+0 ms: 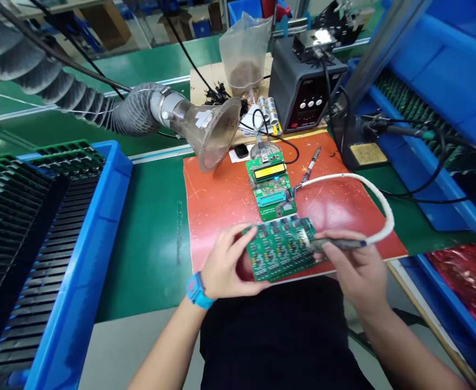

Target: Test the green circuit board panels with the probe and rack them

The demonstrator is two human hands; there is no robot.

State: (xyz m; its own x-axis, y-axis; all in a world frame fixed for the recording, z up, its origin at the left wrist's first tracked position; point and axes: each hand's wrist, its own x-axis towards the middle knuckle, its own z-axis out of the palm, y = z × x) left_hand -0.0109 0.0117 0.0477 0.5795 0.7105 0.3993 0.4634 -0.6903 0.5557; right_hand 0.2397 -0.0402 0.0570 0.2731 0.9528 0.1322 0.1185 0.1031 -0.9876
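A green circuit board panel [280, 249] with several rows of small parts is tilted near the front edge of the red mat. My left hand [229, 262] grips its left end, thumb and fingers on opposite edges. In my right hand [355, 265] is a dark probe [337, 244], its tip at the panel's right end. A white sleeved cable [384, 211] loops from the probe to a green programmer board [268, 184], which has a lit yellow display and a teal socket. That board lies just beyond the panel.
A fume extraction funnel [217, 135] hangs over the mat [217, 200]. At the back stand a soldering station [306, 81] and a plastic bag [246, 54]. A pen [311, 162] lies on the mat. Blue bins [111, 179] with boards flank the bench. A sponge [367, 154] sits right.
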